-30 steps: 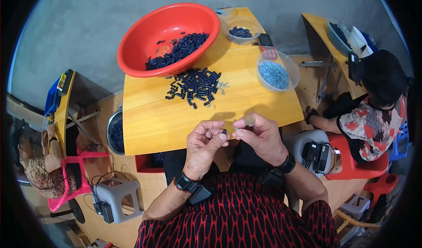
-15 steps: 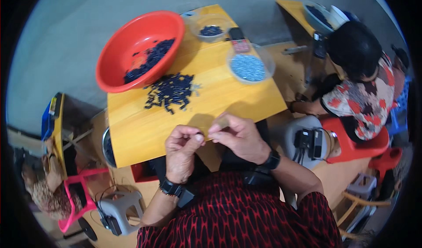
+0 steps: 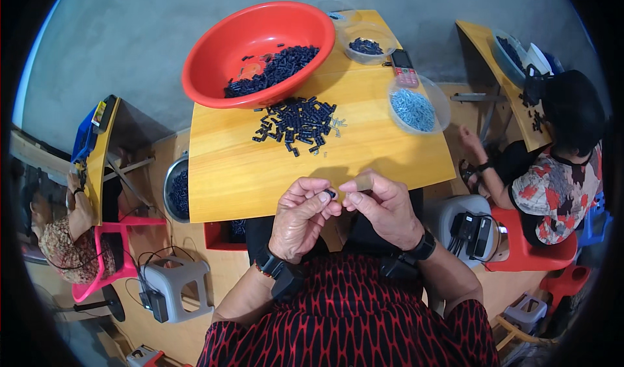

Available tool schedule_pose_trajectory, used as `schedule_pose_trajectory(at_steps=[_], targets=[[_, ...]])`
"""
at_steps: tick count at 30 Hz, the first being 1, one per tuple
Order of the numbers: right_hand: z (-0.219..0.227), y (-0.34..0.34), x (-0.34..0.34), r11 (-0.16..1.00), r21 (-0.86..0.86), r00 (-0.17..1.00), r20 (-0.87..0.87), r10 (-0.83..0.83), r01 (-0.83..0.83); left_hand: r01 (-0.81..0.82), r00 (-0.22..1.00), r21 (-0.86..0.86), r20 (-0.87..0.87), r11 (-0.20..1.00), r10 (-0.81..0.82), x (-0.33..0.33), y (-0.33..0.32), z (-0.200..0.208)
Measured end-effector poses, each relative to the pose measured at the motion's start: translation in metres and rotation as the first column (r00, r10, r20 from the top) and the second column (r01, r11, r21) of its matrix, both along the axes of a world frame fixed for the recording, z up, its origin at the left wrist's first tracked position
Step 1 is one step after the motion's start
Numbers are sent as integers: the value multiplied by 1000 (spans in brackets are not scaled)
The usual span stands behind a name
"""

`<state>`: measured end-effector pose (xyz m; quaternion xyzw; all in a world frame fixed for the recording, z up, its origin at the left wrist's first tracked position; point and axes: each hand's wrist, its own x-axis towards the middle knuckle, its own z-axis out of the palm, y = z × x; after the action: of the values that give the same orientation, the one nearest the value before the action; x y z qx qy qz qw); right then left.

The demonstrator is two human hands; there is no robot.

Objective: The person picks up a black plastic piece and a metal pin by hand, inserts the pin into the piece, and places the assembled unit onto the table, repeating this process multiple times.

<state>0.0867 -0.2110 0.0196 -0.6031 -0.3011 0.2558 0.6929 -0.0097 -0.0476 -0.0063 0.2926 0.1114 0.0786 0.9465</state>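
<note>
Just above the near edge of the yellow table (image 3: 224, 165), my two hands meet fingertip to fingertip. My left hand (image 3: 296, 227) pinches a small dark tube-like plastic piece (image 3: 330, 194) between thumb and forefinger. My right hand (image 3: 393, 217) is closed in a pinch beside it; whatever its fingertips hold is too small to make out. A tan wrap (image 3: 364, 183) covers one of its fingers. Beyond my hands lies a loose pile of dark pieces (image 3: 299, 121), with a few clear bits (image 3: 338, 125) at its right edge. A clear bowl (image 3: 443, 104) to the right holds many tiny light-blue pieces (image 3: 413, 109).
A large red basin (image 3: 211, 74) of dark pieces stands at the far left. Behind are a clear bowl (image 3: 383, 35) and a phone (image 3: 404, 68). A metal bowl (image 3: 170, 195) sits below left. Co-workers sit either side; grey stools (image 3: 172, 279) carry cabled black devices.
My view has shifted, so the table appears farther right. The dark piece shows more plainly in my left fingers. The right-hand co-worker's forearm has moved up, with the hand lifted.
</note>
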Motion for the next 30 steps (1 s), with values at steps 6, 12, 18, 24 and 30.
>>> schedule_pose_trajectory(at_steps=[6, 12, 18, 24, 30], targets=[[-2, 9, -1, 999, 50, 986, -169, -8, 17, -12, 999, 42, -44, 999, 13, -2, 4, -4], [-11, 15, 4, 996, 92, 962, -271, 30, -5, -23, 997, 44, -74, 999, 27, -3, 6, -3], [-5, 24, 0, 997, 76, 972, -231, 44, -27, 20, 1000, -71, -21, 997, -22, -5, 7, -7], [-4, 27, -1, 997, 69, 984, -173, 41, -29, 13, 1000, -114, 22, 993, -11, -5, 5, -12], [-1, 27, -1, 999, 36, 992, -124, 5, -1, 5, 1000, -115, 12, 993, -3, -5, 3, -6]])
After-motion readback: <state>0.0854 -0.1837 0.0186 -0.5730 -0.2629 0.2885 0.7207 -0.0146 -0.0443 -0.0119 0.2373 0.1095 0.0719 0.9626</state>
